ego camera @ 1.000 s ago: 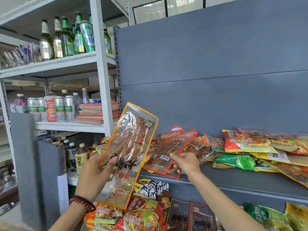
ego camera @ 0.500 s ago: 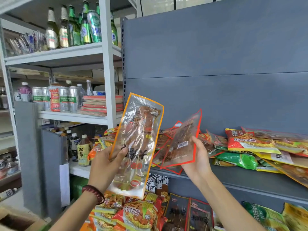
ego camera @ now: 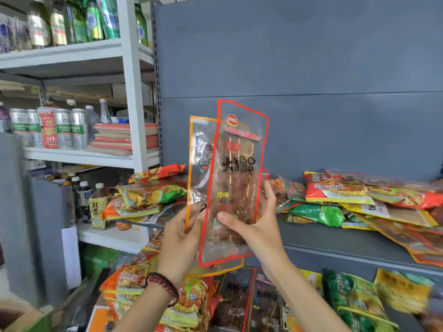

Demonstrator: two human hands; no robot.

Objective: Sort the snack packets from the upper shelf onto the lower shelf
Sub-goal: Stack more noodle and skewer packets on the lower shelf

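- Step in hand, as I read it: gathering — two packets were held in front of the upper shelf [ego camera: 311, 238], neither set down yet.
- The right hand [ego camera: 259, 226] pinched the red packet [ego camera: 237, 168], thumb in front, fingers behind. It stood upright, overlapping the orange packet [ego camera: 201, 164] at its nine o'clock, which the left hand [ego camera: 182, 233] gripped low.
- A heap [ego camera: 335, 191] lay on the upper shelf at three o'clock.
- The next move likely called for lowering both to six o'clock — to the lower rows [ego camera: 237, 298], like beside like.

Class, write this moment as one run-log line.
left hand: holds orange-edged packet | right hand: holds red-edged packet, overlapping in front | upper shelf: loose packets piled
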